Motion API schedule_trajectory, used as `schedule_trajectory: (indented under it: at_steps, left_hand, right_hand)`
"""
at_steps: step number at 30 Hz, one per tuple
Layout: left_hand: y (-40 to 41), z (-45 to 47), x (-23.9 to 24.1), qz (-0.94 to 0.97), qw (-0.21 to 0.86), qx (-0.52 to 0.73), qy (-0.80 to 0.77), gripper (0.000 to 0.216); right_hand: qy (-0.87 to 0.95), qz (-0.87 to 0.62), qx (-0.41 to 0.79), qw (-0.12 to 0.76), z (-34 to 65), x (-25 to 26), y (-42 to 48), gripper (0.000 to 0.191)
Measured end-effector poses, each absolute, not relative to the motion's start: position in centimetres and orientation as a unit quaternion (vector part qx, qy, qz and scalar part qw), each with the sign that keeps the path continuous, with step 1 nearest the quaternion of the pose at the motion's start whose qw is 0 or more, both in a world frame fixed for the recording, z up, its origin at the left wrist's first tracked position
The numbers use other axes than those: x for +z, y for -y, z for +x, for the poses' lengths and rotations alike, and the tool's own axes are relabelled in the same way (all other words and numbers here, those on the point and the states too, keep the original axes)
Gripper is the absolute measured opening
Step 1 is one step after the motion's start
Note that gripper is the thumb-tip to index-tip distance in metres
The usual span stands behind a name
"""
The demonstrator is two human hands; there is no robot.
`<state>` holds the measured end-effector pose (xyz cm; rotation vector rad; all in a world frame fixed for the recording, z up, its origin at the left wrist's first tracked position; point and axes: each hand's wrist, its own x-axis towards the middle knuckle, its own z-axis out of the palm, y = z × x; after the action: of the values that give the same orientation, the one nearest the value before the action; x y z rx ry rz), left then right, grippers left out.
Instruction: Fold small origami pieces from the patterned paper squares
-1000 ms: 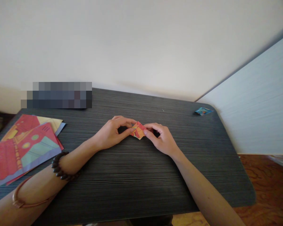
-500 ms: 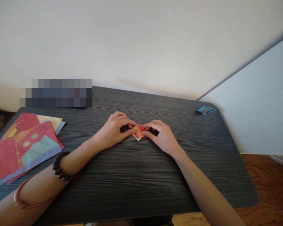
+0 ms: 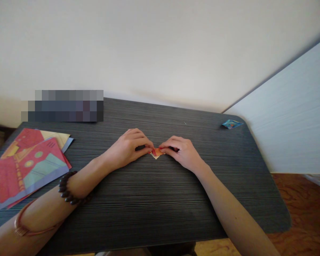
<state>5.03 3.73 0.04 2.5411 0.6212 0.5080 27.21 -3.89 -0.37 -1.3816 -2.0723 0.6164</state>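
Nearest the camera, both forearms lie on the dark ribbed desk [image 3: 154,206] and angle inward. The left one carries a thin copper-coloured bangle [image 3: 29,227] and, closer to the wrist, a dark round-bead bracelet [image 3: 69,190]. Ahead of these, the left hand [image 3: 126,149] and right hand [image 3: 182,154] meet fingertip to fingertip, fingers curled, knuckles raised, heels low. Each grip is closed on the small red-and-orange folded paper piece [image 3: 156,153], pinching opposite ends; it sits against the desk directly between the two grips, mostly covered. Judgement: the two-sided pinch with downward press keeps the folds from springing open. Well left of the grip lies a fanned stack of red, teal and yellow printed paper sheets [image 3: 29,167], clear of the hands. Far right and beyond the grip, a small blue folded paper shape [image 3: 231,124] sits by the desk corner.
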Motion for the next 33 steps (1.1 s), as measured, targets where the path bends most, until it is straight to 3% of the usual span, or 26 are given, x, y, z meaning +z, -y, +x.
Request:
schedule_trajectory:
  at_steps: [9,22,33]
  left_hand:
    - [-4.6,4.0,0.8,0.955,0.222,0.155,-0.121,0.028]
    - [-4.3,4.0,1.2,0.975,0.156,0.117,-0.102,0.028]
    - [-3.0,5.1,1.2,0.958,0.149,0.164,-0.179,0.019]
  right_hand:
    - [0.818,-0.477,0.199,0.255,27.7,-0.7,4.3,0.032]
    - [0.825,-0.482,0.18,0.234,27.3,-0.1,4.8,0.037]
    - [0.729,-0.588,0.197,0.29,25.0,0.0,4.5,0.011]
